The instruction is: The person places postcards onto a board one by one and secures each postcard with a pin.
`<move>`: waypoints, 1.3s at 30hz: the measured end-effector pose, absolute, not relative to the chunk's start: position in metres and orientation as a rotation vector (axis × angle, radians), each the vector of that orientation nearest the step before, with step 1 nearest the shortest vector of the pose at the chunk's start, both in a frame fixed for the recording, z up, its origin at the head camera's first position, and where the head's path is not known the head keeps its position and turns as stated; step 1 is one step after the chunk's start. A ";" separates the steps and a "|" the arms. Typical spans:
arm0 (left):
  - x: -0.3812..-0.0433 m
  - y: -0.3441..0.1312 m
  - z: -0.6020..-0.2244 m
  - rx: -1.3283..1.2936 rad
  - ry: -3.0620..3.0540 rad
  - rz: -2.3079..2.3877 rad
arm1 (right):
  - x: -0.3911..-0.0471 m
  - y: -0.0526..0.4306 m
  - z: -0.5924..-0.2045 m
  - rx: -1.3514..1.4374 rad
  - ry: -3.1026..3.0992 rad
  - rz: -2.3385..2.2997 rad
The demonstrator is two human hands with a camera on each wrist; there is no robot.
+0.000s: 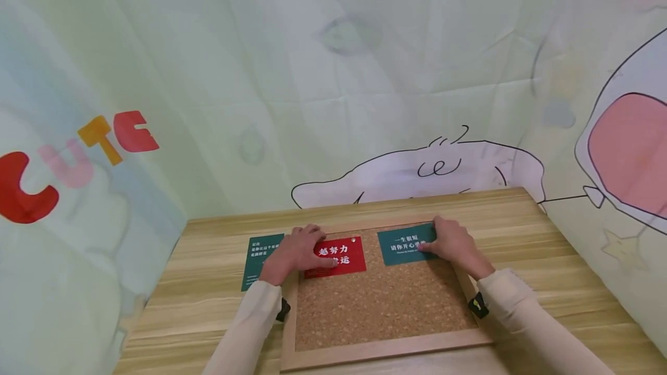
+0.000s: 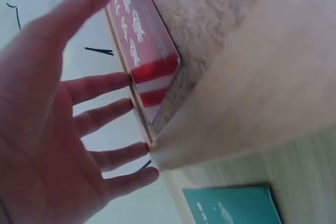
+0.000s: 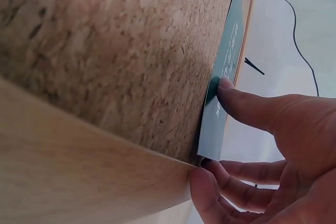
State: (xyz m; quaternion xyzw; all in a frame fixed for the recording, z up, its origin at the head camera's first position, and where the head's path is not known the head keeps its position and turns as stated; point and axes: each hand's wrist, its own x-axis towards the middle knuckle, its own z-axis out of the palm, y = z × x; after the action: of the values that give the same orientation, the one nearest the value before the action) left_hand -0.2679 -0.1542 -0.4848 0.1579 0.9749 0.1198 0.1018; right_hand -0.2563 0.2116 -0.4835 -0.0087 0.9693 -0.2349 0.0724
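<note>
A cork board (image 1: pixel 380 300) in a light wooden frame lies on the wood-grain table. My left hand (image 1: pixel 299 250) rests at its upper left, fingers fairly straight against the frame's far edge and thumb over a red card (image 2: pixel 149 51) with white lettering. A small white dot, perhaps a pin, shows at that card's upper right in the head view. At the board's upper right, my right hand (image 1: pixel 458 245) holds a teal card (image 1: pixel 398 242) by its right end. In the right wrist view its thumb (image 3: pixel 244 103) presses the front, with fingers curled at the card's edge.
Another teal card (image 1: pixel 255 259) lies on the table (image 1: pixel 203 282) left of the board, partly hidden by my left hand. A printed curtain (image 1: pixel 292 85) hangs behind the table. Black devices (image 1: pixel 478 305) are strapped under both wrists.
</note>
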 end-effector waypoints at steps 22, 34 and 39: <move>-0.286 -0.066 -0.484 0.759 2.931 0.350 | -0.257 0.206 -0.483 -0.075 2.961 -0.639; -0.294 -0.034 -0.496 0.667 2.905 0.285 | -0.255 0.202 -0.485 -0.046 2.943 -0.638; -0.298 -0.025 -0.495 0.635 2.908 0.285 | -0.255 0.204 -0.485 -0.079 2.964 -0.609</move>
State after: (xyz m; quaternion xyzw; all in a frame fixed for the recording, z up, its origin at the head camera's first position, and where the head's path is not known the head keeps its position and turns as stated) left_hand -0.2976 -0.0253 -0.4947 0.2118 0.9697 0.0949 0.0757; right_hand -0.2549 0.2038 -0.4848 -0.0261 0.9776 -0.2009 0.0573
